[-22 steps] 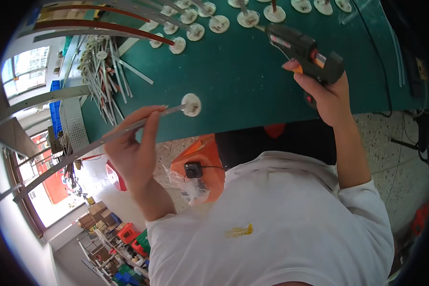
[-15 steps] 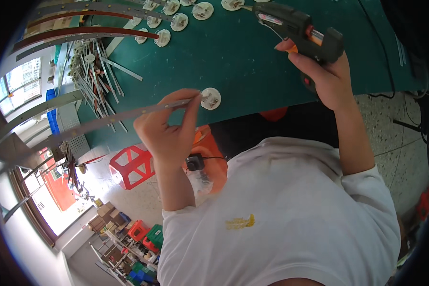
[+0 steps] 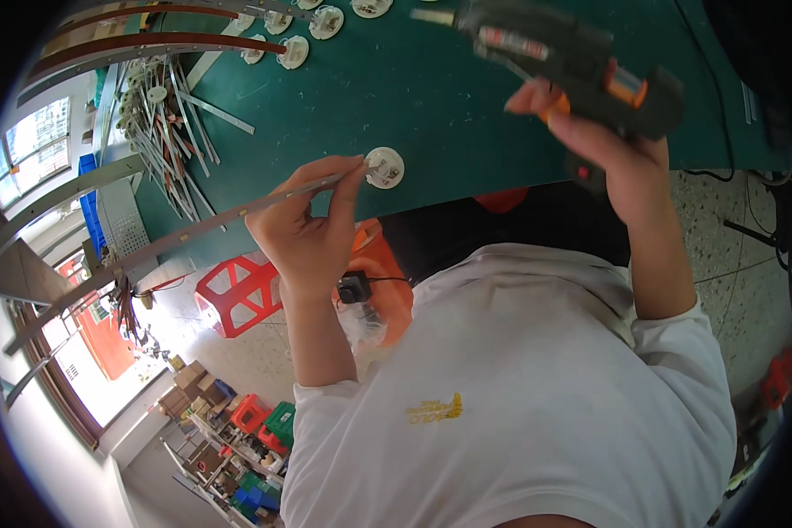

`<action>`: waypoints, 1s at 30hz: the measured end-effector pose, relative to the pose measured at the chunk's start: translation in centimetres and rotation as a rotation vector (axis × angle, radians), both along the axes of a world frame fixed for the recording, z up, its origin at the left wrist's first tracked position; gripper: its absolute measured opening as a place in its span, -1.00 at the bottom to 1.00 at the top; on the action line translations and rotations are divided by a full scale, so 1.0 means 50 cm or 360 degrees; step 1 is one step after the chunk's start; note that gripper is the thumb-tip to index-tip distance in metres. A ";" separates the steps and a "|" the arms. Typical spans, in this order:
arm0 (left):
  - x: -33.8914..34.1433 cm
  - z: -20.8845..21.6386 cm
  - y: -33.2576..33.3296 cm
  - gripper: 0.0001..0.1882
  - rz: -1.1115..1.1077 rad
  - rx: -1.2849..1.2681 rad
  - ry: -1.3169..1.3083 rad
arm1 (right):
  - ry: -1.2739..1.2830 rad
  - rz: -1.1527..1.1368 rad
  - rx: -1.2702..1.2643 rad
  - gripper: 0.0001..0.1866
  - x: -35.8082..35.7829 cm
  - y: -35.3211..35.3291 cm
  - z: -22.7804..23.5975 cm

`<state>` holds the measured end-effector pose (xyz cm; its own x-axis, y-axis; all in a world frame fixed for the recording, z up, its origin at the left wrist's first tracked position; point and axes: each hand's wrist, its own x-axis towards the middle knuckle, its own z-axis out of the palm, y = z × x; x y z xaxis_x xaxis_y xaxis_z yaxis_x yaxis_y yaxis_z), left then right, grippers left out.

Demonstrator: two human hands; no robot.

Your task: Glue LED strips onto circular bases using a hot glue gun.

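Note:
Between its thumb and fingertips my left hand (image 3: 304,216) pinches one end of a long thin metal strip (image 3: 211,227), which slants down to the left. That end meets a round white disc (image 3: 385,168) at the near part of the green table; whether they are joined I cannot tell. My right hand (image 3: 620,163) grips a black hot glue gun (image 3: 554,57) with an orange trigger. The gun is raised over the table at the upper right, its nozzle pointing left, and slightly blurred.
Several white discs (image 3: 326,23) with strips attached stand along the table's (image 3: 466,114) far left. A heap of loose strips (image 3: 172,141) lies by the left edge. A cable (image 3: 708,88) runs down the right side. A red stool (image 3: 238,295) stands below the table edge.
The glue gun in my right hand has moved nearer and to the right, away from the far discs. My left hand keeps the strip at the near disc with little movement.

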<state>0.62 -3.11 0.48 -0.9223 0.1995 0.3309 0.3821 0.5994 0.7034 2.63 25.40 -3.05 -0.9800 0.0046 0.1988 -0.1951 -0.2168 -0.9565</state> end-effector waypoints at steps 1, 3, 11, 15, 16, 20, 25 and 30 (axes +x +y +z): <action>-0.001 0.000 -0.002 -0.91 -0.0038 -0.0005 0.0021 | -0.0034 0.0066 -0.0097 -0.89 0.015 -0.010 0.015; 0.001 0.011 0.004 -0.93 -0.0028 -0.0047 0.0023 | -0.0024 0.0042 0.0024 -0.88 0.056 -0.030 0.007; -0.009 0.007 -0.005 -0.91 0.0001 0.0045 0.0036 | 0.0182 0.0405 0.0833 -0.88 0.066 -0.042 0.040; -0.002 0.026 -0.001 -0.92 -0.0110 -0.0059 0.0027 | 0.0167 0.0392 0.0986 -0.90 0.071 -0.059 0.030; -0.001 0.030 0.001 -0.92 -0.0142 -0.0127 0.0001 | 0.0087 0.0369 0.1085 -0.90 0.072 -0.058 0.029; -0.009 0.037 -0.007 -0.92 -0.0238 -0.0168 0.0000 | 0.0128 0.0419 0.1187 -0.89 0.066 -0.065 0.025; -0.018 0.065 -0.012 -0.95 -0.0362 -0.0112 -0.0162 | -0.0033 0.0362 0.1311 -0.85 0.066 -0.076 0.027; -0.019 0.056 -0.019 -0.95 -0.0242 0.0154 -0.0416 | 0.0178 0.0245 0.1058 -0.82 0.063 -0.093 0.004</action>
<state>-0.31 -4.04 3.27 -0.9406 0.3210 0.1106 0.2609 0.4748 0.8406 5.75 20.77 -2.88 -0.9331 -0.2910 0.2112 -0.3145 0.3757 -0.8717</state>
